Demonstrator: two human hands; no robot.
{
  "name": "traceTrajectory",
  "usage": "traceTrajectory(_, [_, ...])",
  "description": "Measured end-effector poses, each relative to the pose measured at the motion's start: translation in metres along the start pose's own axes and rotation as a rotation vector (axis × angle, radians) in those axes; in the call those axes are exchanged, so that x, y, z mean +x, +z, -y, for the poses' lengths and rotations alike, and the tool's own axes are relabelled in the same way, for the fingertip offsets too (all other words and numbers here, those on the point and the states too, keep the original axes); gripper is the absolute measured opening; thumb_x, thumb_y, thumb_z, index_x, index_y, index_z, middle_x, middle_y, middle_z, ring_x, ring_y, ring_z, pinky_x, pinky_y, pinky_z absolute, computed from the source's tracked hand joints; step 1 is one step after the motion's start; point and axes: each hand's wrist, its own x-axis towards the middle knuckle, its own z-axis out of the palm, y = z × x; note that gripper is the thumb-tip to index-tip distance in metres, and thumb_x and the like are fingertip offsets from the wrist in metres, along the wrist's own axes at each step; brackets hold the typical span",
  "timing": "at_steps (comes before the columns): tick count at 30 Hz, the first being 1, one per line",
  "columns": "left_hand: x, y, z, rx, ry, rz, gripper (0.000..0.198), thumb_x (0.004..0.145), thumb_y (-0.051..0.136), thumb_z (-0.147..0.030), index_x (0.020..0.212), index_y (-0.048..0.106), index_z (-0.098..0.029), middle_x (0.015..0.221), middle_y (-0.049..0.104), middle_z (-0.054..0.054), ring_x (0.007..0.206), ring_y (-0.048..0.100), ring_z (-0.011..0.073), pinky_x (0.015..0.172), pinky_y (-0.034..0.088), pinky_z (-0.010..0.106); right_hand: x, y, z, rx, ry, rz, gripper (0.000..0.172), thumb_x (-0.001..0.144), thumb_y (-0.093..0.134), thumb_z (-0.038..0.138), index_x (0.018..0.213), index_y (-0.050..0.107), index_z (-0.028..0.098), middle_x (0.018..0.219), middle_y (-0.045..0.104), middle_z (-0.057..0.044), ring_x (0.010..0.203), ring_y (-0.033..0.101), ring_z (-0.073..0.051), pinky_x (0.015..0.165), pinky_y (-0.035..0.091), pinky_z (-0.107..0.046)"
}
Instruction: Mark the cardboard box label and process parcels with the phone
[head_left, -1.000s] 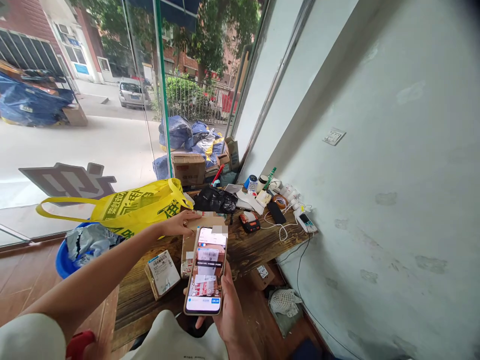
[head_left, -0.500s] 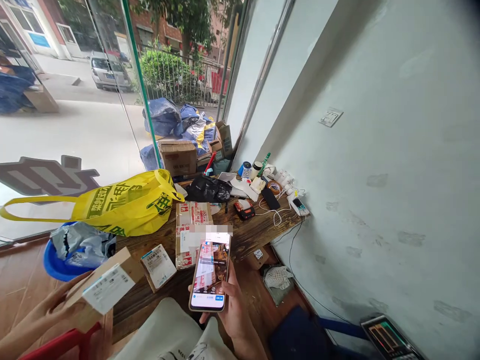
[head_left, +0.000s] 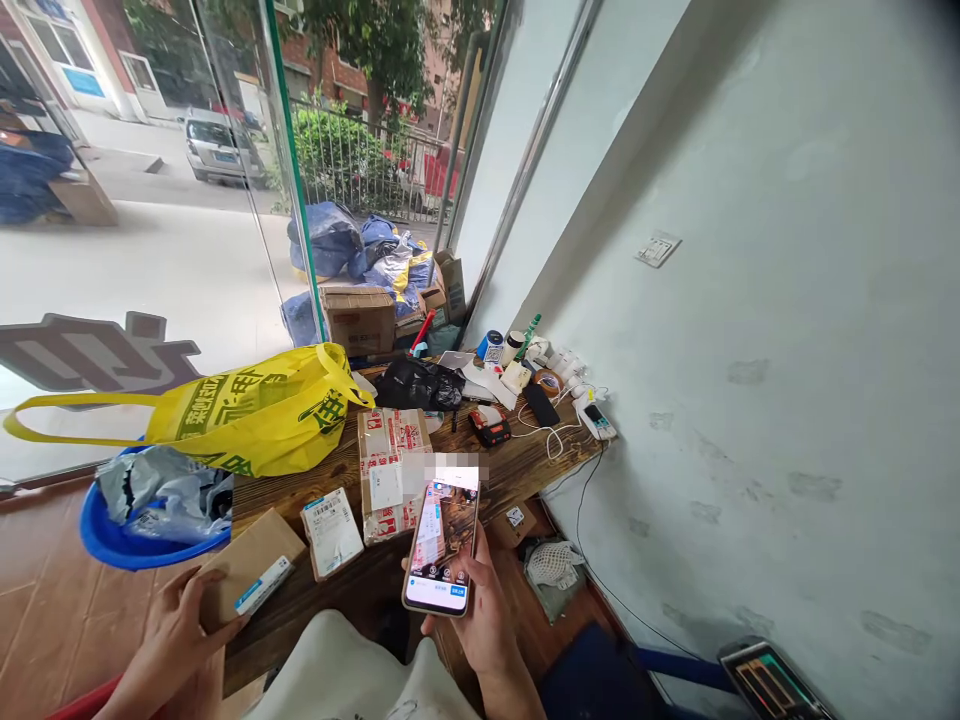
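Note:
My left hand (head_left: 180, 630) grips the left end of a brown cardboard box (head_left: 251, 560) at the table's near left corner; a white label with a blue stripe shows on the side facing me. In my right hand (head_left: 480, 610) is a smartphone (head_left: 442, 545), screen up, with my thumb at its right edge. Its lit screen shows a camera-like picture and a row of buttons. A smaller box with a white label (head_left: 332, 533) lies between the two hands. Behind the phone sits a larger carton with red and white tape (head_left: 388, 440), partly covered by it.
A yellow bag (head_left: 247, 415) lies across the table's left end, over a blue basin (head_left: 112, 535) of torn plastic. Farther back are a black plastic bag (head_left: 420, 384), a red and black device (head_left: 490, 425), a dark phone (head_left: 540, 404) and white cables. A wall stands at right.
My left hand has turned the cardboard box, so its large label no longer faces up, and brought it lower onto the table. The phone has shifted slightly right in the view.

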Motion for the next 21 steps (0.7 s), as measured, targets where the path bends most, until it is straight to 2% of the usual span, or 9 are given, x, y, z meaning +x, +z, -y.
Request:
traceTrajectory(4, [0.022,-0.033,-0.024,-0.109,0.022,-0.102,0.023,0.090,0.035,-0.048,0.109,0.035,-0.036,0.119,0.044,0.005,0.129,0.037,0.0316,0.103,0.041,0.056,-0.002,-0.011,0.000,-0.011,-0.022,-0.038,0.078,0.072,0.068,0.052,0.135,0.032,0.025,0.096,0.068,-0.008,0.073,0.071,-0.026,0.032,0.050,-0.023])
traceTrajectory(5, [0.031,-0.041,-0.034,-0.105,0.052,-0.127,0.025,0.090,0.036,-0.046,0.111,0.036,-0.033,0.123,0.041,0.007,0.129,0.036,0.0319,0.105,0.040,0.056,-0.003,-0.015,0.000,-0.008,-0.026,-0.046,0.077,0.072,0.068,0.053,0.134,0.032,0.025,0.095,0.069,-0.009,0.074,0.071,-0.027,0.032,0.049,-0.022])
traceTrajectory(7, [0.055,-0.050,-0.059,-0.090,0.212,-0.123,0.036,0.088,0.045,-0.043,0.119,0.037,-0.026,0.133,0.036,0.014,0.129,0.038,0.0326,0.106,0.040,0.054,-0.005,-0.021,-0.003,0.012,-0.026,-0.061,0.076,0.071,0.069,0.053,0.134,0.034,0.025,0.094,0.069,-0.009,0.075,0.071,-0.028,0.031,0.048,-0.022])
traceTrajectory(9, [0.083,-0.052,-0.092,-0.045,0.467,-0.047,0.051,0.081,0.058,-0.039,0.126,0.040,-0.022,0.136,0.037,0.017,0.130,0.038,0.0334,0.107,0.039,0.052,-0.007,-0.025,-0.009,0.052,-0.015,-0.080,0.079,0.070,0.070,0.054,0.135,0.034,0.025,0.095,0.070,-0.010,0.075,0.071,-0.028,0.031,0.047,-0.022])
traceTrajectory(10, [0.100,-0.051,-0.110,0.021,0.586,0.044,0.062,0.077,0.065,-0.035,0.132,0.040,-0.022,0.141,0.035,0.017,0.133,0.034,0.0333,0.109,0.036,0.050,-0.008,-0.026,-0.014,0.074,-0.005,-0.086,0.081,0.070,0.070,0.055,0.137,0.034,0.025,0.096,0.070,-0.009,0.074,0.071,-0.028,0.031,0.047,-0.021])
traceTrajectory(13, [0.152,-0.049,-0.170,0.239,0.798,0.277,0.098,0.056,0.087,-0.030,0.141,0.038,-0.024,0.154,0.024,0.018,0.143,0.017,0.0370,0.116,0.020,0.052,-0.012,-0.029,-0.028,0.128,0.008,-0.074,0.085,0.070,0.069,0.058,0.140,0.033,0.027,0.096,0.071,-0.008,0.073,0.071,-0.027,0.031,0.045,-0.020])
traceTrajectory(16, [0.203,-0.052,-0.216,0.382,0.771,0.464,0.123,0.037,0.095,-0.032,0.145,0.035,-0.026,0.155,0.019,0.021,0.143,0.015,0.0418,0.116,0.012,0.053,-0.016,-0.036,-0.039,0.178,-0.015,-0.095,0.084,0.072,0.068,0.058,0.142,0.032,0.029,0.101,0.071,-0.010,0.072,0.071,-0.026,0.032,0.047,-0.021])
traceTrajectory(18, [0.226,-0.054,-0.232,0.400,0.728,0.534,0.130,0.031,0.096,-0.032,0.146,0.033,-0.028,0.153,0.024,0.022,0.139,0.023,0.0423,0.114,0.018,0.050,-0.019,-0.043,-0.043,0.208,-0.017,-0.143,0.083,0.073,0.068,0.058,0.142,0.033,0.028,0.102,0.071,-0.011,0.073,0.071,-0.025,0.033,0.047,-0.022])
traceTrajectory(21, [0.229,-0.053,-0.240,0.396,0.680,0.552,0.133,0.029,0.096,-0.036,0.146,0.032,-0.028,0.144,0.035,0.023,0.130,0.037,0.0409,0.107,0.033,0.044,-0.024,-0.056,-0.048,0.237,-0.002,-0.198,0.083,0.071,0.071,0.056,0.141,0.036,0.029,0.096,0.073,-0.009,0.071,0.071,-0.025,0.034,0.047,-0.023])
